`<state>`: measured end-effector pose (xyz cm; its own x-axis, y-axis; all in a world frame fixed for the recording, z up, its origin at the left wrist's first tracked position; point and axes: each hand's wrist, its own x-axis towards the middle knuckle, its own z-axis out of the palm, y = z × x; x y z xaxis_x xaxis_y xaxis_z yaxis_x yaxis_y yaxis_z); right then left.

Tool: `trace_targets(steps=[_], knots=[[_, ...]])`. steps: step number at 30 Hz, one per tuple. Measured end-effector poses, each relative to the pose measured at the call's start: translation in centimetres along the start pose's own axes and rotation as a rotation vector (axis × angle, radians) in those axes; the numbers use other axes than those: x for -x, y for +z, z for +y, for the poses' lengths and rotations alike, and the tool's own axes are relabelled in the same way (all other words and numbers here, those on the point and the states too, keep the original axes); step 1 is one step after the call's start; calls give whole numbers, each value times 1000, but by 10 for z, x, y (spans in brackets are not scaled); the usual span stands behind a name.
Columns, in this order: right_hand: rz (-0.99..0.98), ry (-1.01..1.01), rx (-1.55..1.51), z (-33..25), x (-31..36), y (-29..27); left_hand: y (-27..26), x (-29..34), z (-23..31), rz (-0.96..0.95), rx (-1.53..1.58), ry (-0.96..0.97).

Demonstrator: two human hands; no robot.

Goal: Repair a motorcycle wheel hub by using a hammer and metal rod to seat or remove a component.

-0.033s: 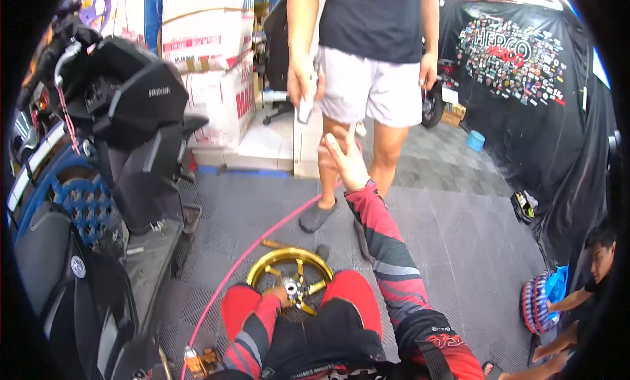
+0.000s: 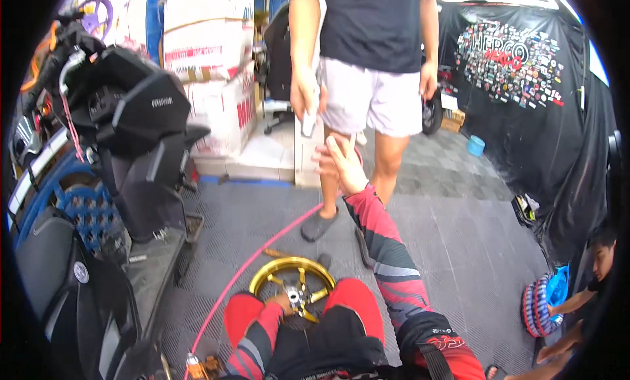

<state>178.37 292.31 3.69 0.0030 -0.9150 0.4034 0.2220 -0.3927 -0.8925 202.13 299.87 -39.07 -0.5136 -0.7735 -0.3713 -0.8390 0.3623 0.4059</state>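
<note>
Fingers [image 2: 323, 159] of the seated person's right hand [image 2: 349, 171] have fanned further left, blurred, spread in the air before a standing person's legs [image 2: 388, 163]. Near the seated person's red knees [image 2: 354, 304], a shiny gold wheel [image 2: 301, 277] with slim spokes and a silver, dark-centered hub [image 2: 294, 293] sits at the gray floor [image 2: 459, 249]. Their left hand [image 2: 283, 302] reaches the hub; I can't tell whether it grips.
</note>
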Motion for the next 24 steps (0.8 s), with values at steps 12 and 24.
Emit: trace_targets(steps=[12,24], knots=[[145,-7,-91,-15,26,17,43,-64,-50,-53,-56,63],[231,31,276,148,174,-30,16,-36,-21,-216,-150,84]])
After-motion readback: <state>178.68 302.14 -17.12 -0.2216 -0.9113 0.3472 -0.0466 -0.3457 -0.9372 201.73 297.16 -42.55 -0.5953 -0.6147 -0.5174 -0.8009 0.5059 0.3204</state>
